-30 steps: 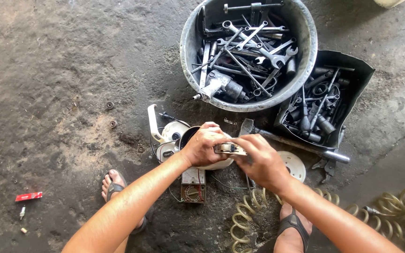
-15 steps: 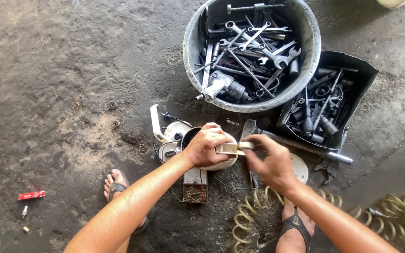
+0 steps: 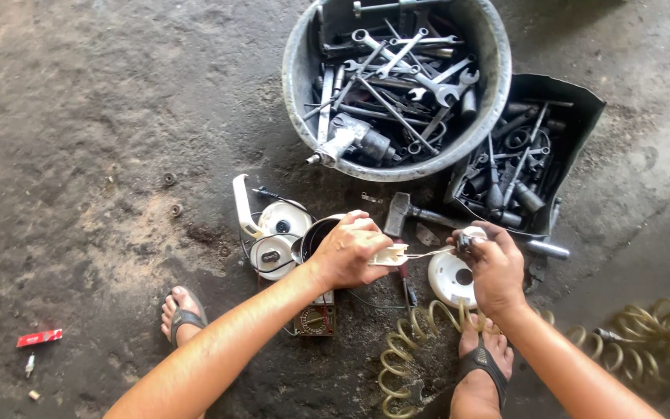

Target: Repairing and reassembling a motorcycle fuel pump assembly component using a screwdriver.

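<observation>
Looking down from above, the left hand (image 3: pixel 350 250) is closed around a small white part (image 3: pixel 390 256) over the concrete floor (image 3: pixel 102 140). To its right the right hand (image 3: pixel 492 268) pinches a thin wire (image 3: pixel 428 252) running from that part, just near the round tub of wrenches (image 3: pixel 397 85).

Rough, stained concrete floor (image 3: pixel 79 116), dark oily patches, even daylight, no walls visible.

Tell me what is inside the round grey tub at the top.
The round grey tub holds a heap of wrenches, long metal bars and a grey power tool near its lower rim. Whatever lies beneath the heap, and the tub's bottom, is covered.
</observation>
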